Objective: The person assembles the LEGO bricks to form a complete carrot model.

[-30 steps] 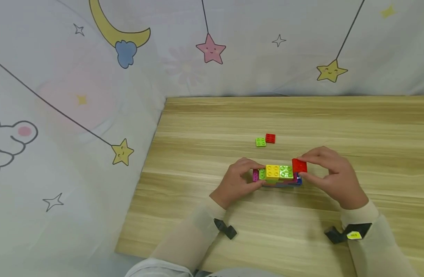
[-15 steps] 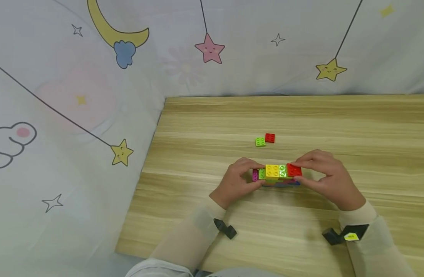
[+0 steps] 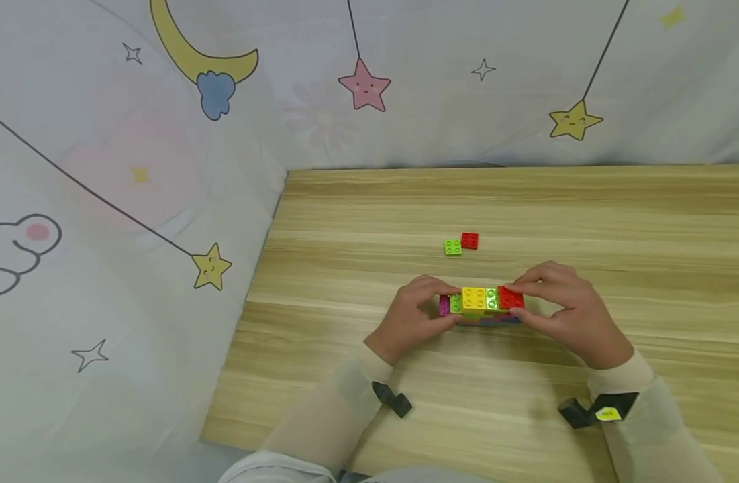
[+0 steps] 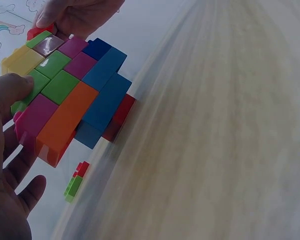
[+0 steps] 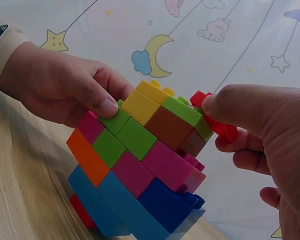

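A stepped wall of toy building bricks [image 3: 474,299] stands on the table, with yellow and light green pieces on top. My left hand [image 3: 413,316] grips its left end, thumb pressed on a green brick [image 5: 115,119] on the near face. Between thumb and fingers, my right hand [image 3: 567,310] pinches a red brick [image 3: 511,298] at the top right end. In the right wrist view that red brick sits tilted against the light green top piece [image 5: 182,111]. Pink, orange and blue bricks [image 4: 107,102] make up the lower rows, with red at the bottom.
Behind the wall lie a loose light green brick [image 3: 453,248] and a loose red brick [image 3: 470,240], corner to corner. A wood-grain table [image 3: 357,221] runs back to a printed cloth [image 3: 429,127] with stars and a moon.
My right hand has carried the red brick left and lowered it onto the wall's top right end, covering part of the light green piece. My left hand has kept its grip.
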`<state>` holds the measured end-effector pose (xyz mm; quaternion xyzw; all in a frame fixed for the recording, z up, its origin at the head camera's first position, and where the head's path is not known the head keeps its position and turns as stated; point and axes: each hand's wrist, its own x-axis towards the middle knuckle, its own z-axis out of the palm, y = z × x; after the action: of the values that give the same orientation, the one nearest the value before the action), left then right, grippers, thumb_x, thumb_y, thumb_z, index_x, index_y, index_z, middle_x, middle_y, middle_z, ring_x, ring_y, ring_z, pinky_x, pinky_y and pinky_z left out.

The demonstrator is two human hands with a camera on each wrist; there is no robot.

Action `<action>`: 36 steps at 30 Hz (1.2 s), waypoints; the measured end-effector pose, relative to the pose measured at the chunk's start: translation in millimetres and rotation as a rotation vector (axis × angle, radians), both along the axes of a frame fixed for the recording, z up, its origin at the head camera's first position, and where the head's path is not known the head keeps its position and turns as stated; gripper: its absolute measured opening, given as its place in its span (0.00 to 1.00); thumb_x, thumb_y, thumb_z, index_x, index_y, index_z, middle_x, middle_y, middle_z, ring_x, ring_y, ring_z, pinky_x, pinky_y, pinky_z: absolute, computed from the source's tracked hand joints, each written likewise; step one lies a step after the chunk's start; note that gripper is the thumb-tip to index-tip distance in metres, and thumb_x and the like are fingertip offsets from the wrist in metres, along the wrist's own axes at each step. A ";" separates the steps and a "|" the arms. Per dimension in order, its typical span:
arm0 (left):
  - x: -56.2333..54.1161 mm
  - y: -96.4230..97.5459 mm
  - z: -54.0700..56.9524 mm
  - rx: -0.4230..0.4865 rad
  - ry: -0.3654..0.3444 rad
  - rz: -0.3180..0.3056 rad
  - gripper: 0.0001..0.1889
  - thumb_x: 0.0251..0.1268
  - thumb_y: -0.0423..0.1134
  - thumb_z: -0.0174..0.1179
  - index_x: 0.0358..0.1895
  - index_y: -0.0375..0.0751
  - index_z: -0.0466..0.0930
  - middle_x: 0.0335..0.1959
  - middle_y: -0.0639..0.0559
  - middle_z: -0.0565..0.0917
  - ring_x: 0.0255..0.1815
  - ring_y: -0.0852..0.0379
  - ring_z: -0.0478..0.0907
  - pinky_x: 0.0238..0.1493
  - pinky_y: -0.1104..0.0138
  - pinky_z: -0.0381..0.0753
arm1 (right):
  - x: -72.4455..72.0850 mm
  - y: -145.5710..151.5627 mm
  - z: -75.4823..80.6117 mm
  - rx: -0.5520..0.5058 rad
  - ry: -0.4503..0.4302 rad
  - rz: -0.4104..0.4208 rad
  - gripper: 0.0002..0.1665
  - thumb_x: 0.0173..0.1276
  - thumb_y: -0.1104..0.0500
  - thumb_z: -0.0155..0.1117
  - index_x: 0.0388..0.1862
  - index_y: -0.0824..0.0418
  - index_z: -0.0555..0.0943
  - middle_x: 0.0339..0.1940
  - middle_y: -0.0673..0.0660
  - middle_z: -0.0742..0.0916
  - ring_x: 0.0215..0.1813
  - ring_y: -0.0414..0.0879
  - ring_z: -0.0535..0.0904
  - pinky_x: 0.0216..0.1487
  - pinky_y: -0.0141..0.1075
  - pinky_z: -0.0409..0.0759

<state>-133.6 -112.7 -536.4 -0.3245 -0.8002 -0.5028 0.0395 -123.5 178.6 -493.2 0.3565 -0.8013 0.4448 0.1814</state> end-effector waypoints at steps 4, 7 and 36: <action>-0.5 -0.4 -2.6 0.002 -0.010 0.002 0.20 0.59 0.38 0.78 0.55 0.44 0.87 0.50 0.55 0.88 0.54 0.60 0.79 0.57 0.58 0.83 | -0.1 -3.0 -0.7 -0.011 0.015 -0.002 0.27 0.69 0.38 0.70 0.46 0.60 0.92 0.41 0.52 0.88 0.48 0.42 0.80 0.56 0.28 0.69; -0.7 -0.4 -3.8 0.000 -0.016 0.002 0.20 0.59 0.38 0.78 0.55 0.45 0.87 0.50 0.56 0.88 0.54 0.61 0.79 0.56 0.58 0.83 | 0.3 -4.3 -0.9 -0.013 0.025 -0.006 0.29 0.69 0.36 0.68 0.45 0.61 0.92 0.41 0.52 0.88 0.47 0.42 0.80 0.56 0.26 0.70; 1.1 0.3 -0.6 -0.025 0.007 0.012 0.21 0.58 0.39 0.78 0.55 0.44 0.87 0.51 0.56 0.88 0.55 0.63 0.79 0.59 0.61 0.81 | 4.7 -2.6 -7.4 -0.028 -0.028 -0.048 0.34 0.36 0.76 0.84 0.48 0.60 0.90 0.45 0.54 0.89 0.51 0.41 0.79 0.58 0.23 0.72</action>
<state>-132.5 -112.4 -537.0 -0.3220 -0.8082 -0.4914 0.0411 -118.8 176.0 -500.6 0.3284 -0.8058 0.4563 0.1859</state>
